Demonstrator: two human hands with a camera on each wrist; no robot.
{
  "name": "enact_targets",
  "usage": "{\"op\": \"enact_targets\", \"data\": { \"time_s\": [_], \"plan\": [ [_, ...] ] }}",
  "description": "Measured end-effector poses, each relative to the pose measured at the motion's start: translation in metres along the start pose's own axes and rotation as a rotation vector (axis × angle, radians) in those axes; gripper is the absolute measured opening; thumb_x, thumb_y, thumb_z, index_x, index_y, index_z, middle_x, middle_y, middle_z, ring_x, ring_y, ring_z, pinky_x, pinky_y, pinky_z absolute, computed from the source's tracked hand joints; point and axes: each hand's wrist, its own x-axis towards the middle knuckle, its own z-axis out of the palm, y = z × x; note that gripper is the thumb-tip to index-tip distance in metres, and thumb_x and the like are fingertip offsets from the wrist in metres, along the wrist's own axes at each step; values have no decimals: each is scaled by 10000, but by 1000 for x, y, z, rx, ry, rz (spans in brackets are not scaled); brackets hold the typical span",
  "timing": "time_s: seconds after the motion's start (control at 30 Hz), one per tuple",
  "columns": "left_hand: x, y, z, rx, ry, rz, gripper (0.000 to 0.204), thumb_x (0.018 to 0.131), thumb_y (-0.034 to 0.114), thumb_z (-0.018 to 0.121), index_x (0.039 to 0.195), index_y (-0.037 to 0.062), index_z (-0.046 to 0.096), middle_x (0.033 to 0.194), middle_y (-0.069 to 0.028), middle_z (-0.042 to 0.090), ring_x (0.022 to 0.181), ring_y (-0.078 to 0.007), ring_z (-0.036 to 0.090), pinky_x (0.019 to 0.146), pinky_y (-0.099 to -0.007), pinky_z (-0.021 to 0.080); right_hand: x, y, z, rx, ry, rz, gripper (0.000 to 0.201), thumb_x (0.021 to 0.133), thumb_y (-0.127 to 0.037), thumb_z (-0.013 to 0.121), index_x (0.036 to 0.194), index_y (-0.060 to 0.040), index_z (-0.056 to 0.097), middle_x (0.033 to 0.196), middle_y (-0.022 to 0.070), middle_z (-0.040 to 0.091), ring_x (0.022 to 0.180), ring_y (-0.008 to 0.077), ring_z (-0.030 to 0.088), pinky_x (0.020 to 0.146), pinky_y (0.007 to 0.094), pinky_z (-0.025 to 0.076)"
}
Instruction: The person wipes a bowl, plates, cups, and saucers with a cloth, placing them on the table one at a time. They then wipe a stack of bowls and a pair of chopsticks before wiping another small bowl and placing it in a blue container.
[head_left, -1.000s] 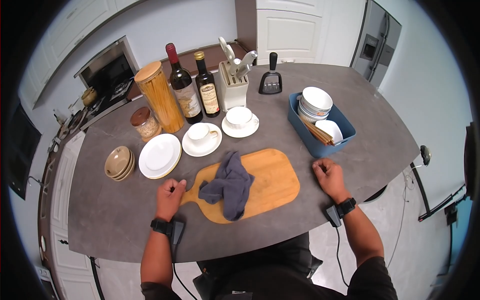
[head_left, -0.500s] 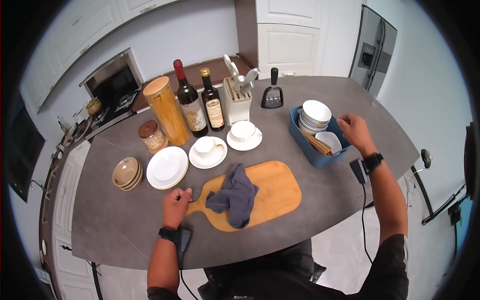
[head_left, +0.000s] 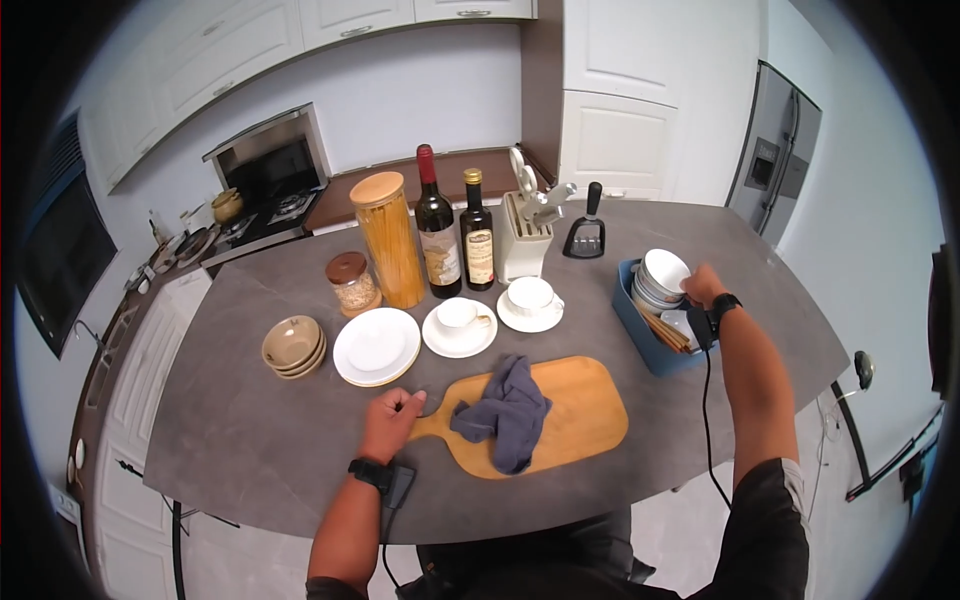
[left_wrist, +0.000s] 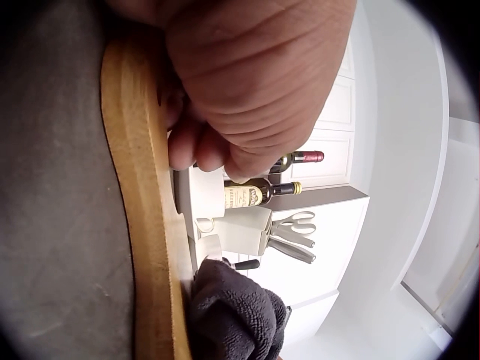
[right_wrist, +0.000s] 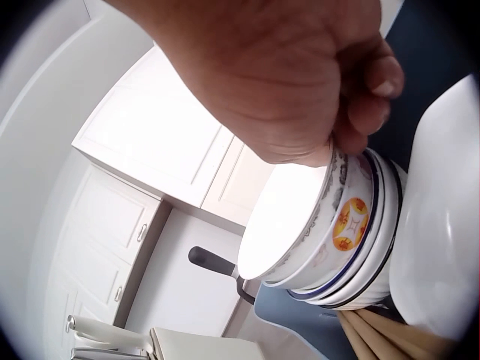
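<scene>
My right hand (head_left: 706, 286) has reached over the far side of the blue bin (head_left: 640, 340) and pinches the rim of the top bowl (right_wrist: 319, 236) in a nested stack. The bowls are white; an orange and yellow motif marks this one. Its fingers (right_wrist: 367, 116) curl at the outer rim, and the thumb is hidden. At the handle end of the wooden cutting board (head_left: 590, 410) rests my left hand (head_left: 393, 422), its fingers loosely curled. A crumpled dark grey cloth (head_left: 512, 415) lies on the board.
Wooden chopsticks (head_left: 668, 332) and a smaller white dish (right_wrist: 442, 217) share the bin. Behind the board stand cups on saucers (head_left: 460, 335), white plates (head_left: 377, 345), brown bowls (head_left: 293, 345), a pasta jar (head_left: 388, 245), bottles (head_left: 436, 240), a knife block (head_left: 525, 240) and a black-handled masher (head_left: 586, 238).
My right hand has gone from the table beside the board, up past the bin, to the bowl stack's rim. My left hand stays by the board handle. The head view has shifted.
</scene>
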Motion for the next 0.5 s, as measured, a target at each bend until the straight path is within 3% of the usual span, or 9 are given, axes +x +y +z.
{"op": "enact_targets", "data": {
  "time_s": [0.23,0.43,0.5],
  "plan": [
    [1,-8,2,-27,0,13,387,1003,233,780,716,29,618,677,17,631,658,-38,503,591,-274,426,-6,-14,-13,-92,34,1,181,875,-39,643,759,89,696,667,186,694,523,292,672,478,423,508],
    [1,-4,0,-13,3,-12,385,996,235,785,716,28,622,666,13,631,645,-43,500,583,-276,426,-48,-51,-17,-192,150,28,191,917,-67,627,972,84,729,851,236,768,640,327,774,537,427,608],
    [0,-6,1,-4,13,22,381,995,239,786,719,30,625,668,11,635,646,-41,502,582,-274,426,-55,-57,-17,-250,142,48,236,938,-116,622,1041,67,732,937,250,783,717,385,785,645,468,637]
  ]
}}
